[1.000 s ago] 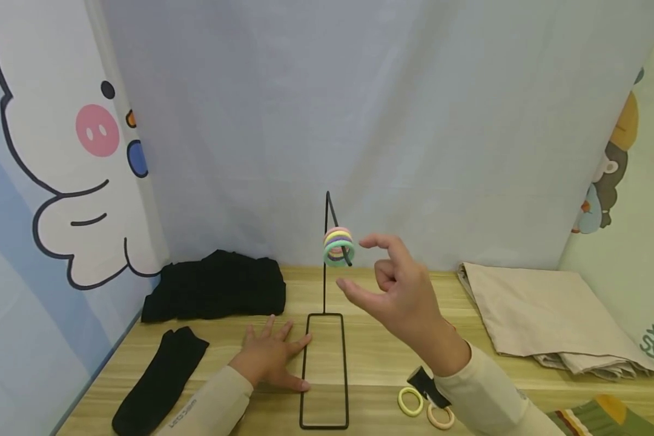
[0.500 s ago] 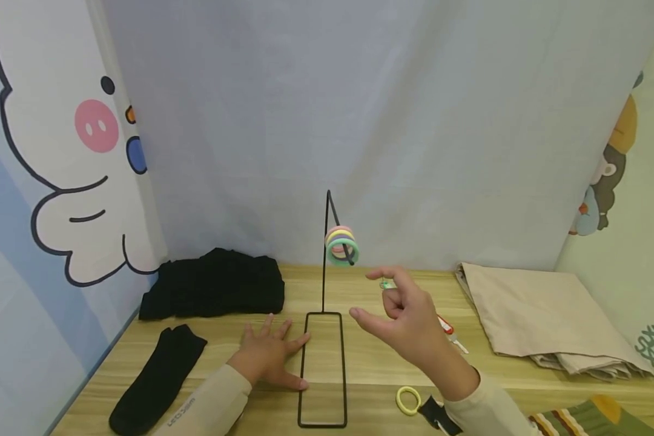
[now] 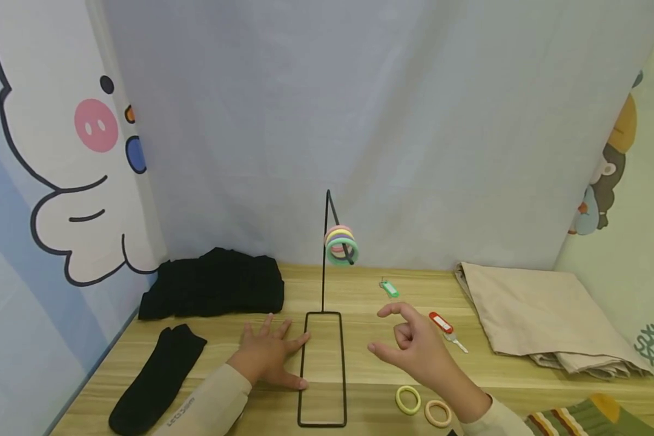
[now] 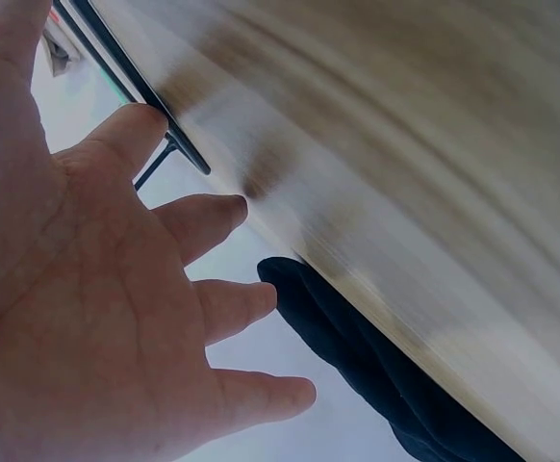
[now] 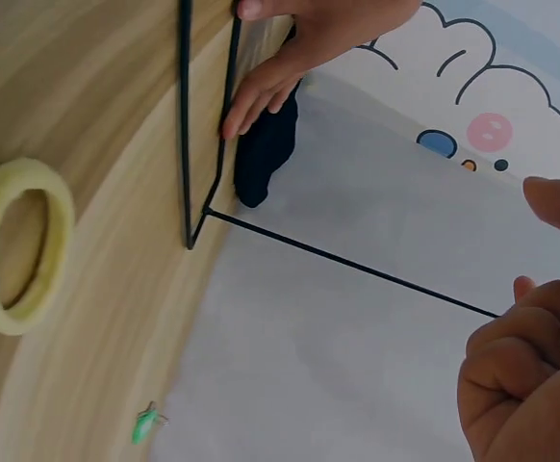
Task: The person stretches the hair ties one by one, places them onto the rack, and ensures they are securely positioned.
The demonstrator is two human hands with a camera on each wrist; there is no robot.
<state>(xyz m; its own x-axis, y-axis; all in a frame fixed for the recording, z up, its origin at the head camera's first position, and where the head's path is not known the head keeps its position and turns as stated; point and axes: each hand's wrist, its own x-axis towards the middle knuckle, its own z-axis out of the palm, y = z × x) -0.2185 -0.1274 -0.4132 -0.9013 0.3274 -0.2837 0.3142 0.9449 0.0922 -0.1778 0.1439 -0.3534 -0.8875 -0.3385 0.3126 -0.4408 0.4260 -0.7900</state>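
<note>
A black wire stand (image 3: 323, 363) rises from a rectangular base, with several hair ties (image 3: 341, 249) in pink, yellow, purple and mint hanging on its arm. My left hand (image 3: 269, 357) lies with fingers spread, thumb and index fingertip at the base's left bar. To the right of the stand, my right hand (image 3: 416, 345) is held with thumb and index finger apart, the other fingers curled, nothing between them. Below it on the table are a yellow hair tie (image 3: 408, 400) and a peach hair tie (image 3: 438, 413); the yellow hair tie (image 5: 57, 241) also shows in the right wrist view.
Behind the right hand lie a green key tag (image 3: 390, 289) and a red key tag (image 3: 440, 321) with a key. Folded beige cloth (image 3: 545, 309) and a green striped sock (image 3: 594, 418) are at right. Black cloth (image 3: 218, 284) and a black sock (image 3: 158, 378) lie at left.
My right hand has drawn back from the hair ties on the stand, down and to the right, uncovering both key tags. The left hand stays at the base.
</note>
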